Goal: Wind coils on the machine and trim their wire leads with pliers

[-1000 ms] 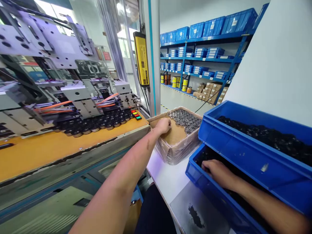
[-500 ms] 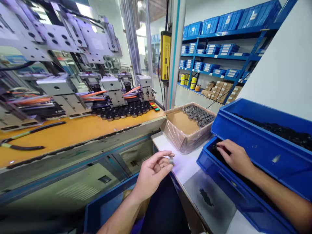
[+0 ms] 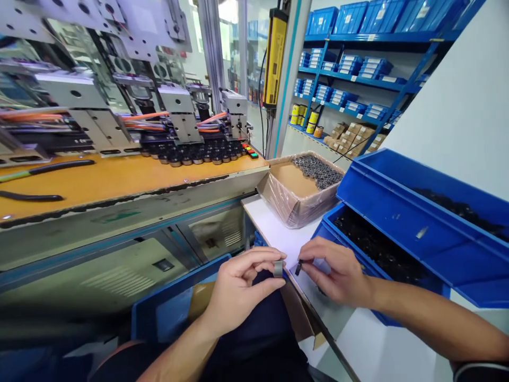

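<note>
Between the thumb and fingers of my left hand (image 3: 242, 289) is a small grey metal ring (image 3: 278, 269), held above my lap by the edge of the white table. Just to its right, my right hand (image 3: 338, 270) pinches a small black part (image 3: 298, 267); its exact kind is too small to tell. The ring and the black part are close but apart. Behind my right hand, the lower blue bin (image 3: 324, 229) holds many loose black parts (image 3: 369, 241).
An upper blue bin (image 3: 401, 212) with black parts rests over the lower one. A plastic-lined cardboard box (image 3: 292, 207) holds rows of dark round pieces. Left stands a machine (image 3: 178, 114) on an orange bench (image 3: 119, 183), with black round pieces (image 3: 191, 154) and black-handled pliers (image 3: 51, 167).
My right hand has come out of the lower blue bin and moved left, now with a black part in its fingers. My left hand keeps the ring. The view has tilted down slightly.
</note>
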`<state>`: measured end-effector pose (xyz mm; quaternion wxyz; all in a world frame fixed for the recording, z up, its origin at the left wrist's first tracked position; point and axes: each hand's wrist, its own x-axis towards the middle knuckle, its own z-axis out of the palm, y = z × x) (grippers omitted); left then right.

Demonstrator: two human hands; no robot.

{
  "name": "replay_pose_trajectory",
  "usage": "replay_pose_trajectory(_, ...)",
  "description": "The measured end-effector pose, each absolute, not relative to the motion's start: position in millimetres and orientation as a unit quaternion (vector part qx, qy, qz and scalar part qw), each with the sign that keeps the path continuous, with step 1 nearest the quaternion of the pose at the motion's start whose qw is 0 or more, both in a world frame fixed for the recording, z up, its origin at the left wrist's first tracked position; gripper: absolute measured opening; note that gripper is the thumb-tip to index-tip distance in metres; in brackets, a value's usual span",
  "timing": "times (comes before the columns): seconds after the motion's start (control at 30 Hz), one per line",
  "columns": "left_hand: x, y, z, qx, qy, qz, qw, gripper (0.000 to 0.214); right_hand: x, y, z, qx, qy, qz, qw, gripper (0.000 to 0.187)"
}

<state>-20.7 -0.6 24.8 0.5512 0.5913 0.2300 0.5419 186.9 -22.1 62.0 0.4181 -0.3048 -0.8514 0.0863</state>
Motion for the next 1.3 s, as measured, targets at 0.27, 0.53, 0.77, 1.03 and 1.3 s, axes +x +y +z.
replay_pose_trajectory(0.27,-4,-3,25,0.538,0.194,0.510,0.643,0.033,191,-25,64,-0.299,-0.846,0.093,0.431,0.013)
replay_pose_trajectory(0.53,3,-4,24,0.520,0.230,0.485,0.664,0.033,191,-26,61,-0.301,-0.851,0.090,0.421,0.012)
replay_pose_trajectory(0.77,2,-2,22,0.502,0.227,0.487,0.677,0.034,192,-23,58,-0.252,-0.883,0.012,0.395,0.030)
replay_pose_trajectory(1.03,2,-3,25,0.496,0.195,0.503,0.681,0.039,193,-23,54,-0.243,-0.887,-0.060,0.388,0.024)
replay_pose_trajectory(1.3,3,-2,27,0.497,0.189,0.509,0.676,0.041,193,-23,55,-0.239,-0.885,-0.070,0.394,0.029)
